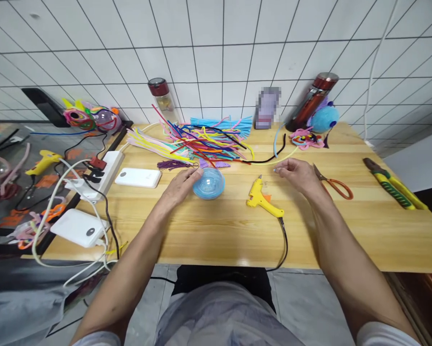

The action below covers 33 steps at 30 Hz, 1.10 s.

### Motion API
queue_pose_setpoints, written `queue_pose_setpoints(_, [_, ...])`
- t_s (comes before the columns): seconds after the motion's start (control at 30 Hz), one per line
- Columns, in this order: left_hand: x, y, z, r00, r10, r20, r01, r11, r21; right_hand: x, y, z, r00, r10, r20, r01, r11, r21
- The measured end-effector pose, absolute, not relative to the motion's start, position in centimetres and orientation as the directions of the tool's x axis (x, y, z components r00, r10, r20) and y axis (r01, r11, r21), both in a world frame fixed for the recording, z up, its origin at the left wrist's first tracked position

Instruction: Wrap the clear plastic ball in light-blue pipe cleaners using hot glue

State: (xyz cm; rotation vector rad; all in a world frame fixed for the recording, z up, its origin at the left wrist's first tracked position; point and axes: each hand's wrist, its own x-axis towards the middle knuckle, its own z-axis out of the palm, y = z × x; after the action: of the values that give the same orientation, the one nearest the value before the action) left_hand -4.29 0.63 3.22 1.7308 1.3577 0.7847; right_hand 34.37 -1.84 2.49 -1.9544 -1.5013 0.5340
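Observation:
A round, see-through dome with blue rings (209,183) rests on the wooden table in front of me. My left hand (183,186) grips its left edge, the thumb lying on its upper side. To the right, my right hand (296,173) hovers over the table with thumb and forefinger pinched together. A tiny bluish bit shows at those fingertips, too small to name. Between my hands lies a yellow hot glue gun (261,197), nozzle pointing away from me. Orange-handled scissors (336,186) lie just right of my right hand, partly covered by it.
A heap of coloured pipe cleaners (209,139) spreads along the back. A glass bottle (163,98) and a dark red flask (311,103) stand by the wall. Pliers (392,185) lie far right. A white power bank (138,177) and power strip (102,175) with cables sit left.

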Motion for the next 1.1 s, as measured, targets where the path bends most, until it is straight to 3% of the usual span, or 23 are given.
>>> queue_pose_setpoints(0.17, [-3.6,-1.8,4.0,0.376,0.918,-0.123,0.452,-0.066,0.889,35.0,-1.3,1.1,0.276,0.961,-0.033,0.741,-0.235,-0.629])
queue_pose_setpoints(0.33, [-3.3,-3.5,3.3,0.4,0.914,-0.061,0.485,-0.154,0.861,34.9,-1.2,0.6,0.306,0.951,-0.051,0.797,-0.285,-0.532])
queue_pose_setpoints(0.57, [-3.0,-4.7,3.0,0.406,0.914,-0.009,0.527,-0.226,0.819,33.9,-2.2,3.2,0.342,0.931,0.126,0.812,-0.226,-0.538])
queue_pose_setpoints(0.67, [-2.8,-5.2,2.4,0.392,0.92,0.018,0.511,-0.233,0.827,31.9,-4.3,4.9,0.224,0.966,0.128,0.873,-0.14,-0.466])
queue_pose_setpoints(0.73, [-2.7,-5.4,1.7,0.393,0.917,0.065,0.489,-0.269,0.83,30.2,-6.5,5.6,0.124,0.991,0.054,0.937,-0.099,-0.335])
queue_pose_setpoints(0.9, [-2.4,-5.5,-0.3,0.339,0.89,0.305,0.452,-0.438,0.777,26.8,-11.0,5.2,0.079,0.996,-0.049,0.997,-0.08,-0.018])
queue_pose_setpoints(1.0, [-2.3,-5.0,-1.2,0.305,0.84,0.448,0.441,-0.542,0.715,26.0,-11.4,4.7,0.076,0.986,-0.145,0.997,-0.074,0.02])
queue_pose_setpoints(1.1, [-2.5,-4.5,-1.8,0.332,0.802,0.496,0.437,-0.597,0.673,25.7,-10.7,4.4,0.083,0.97,-0.227,0.996,-0.085,0.001])
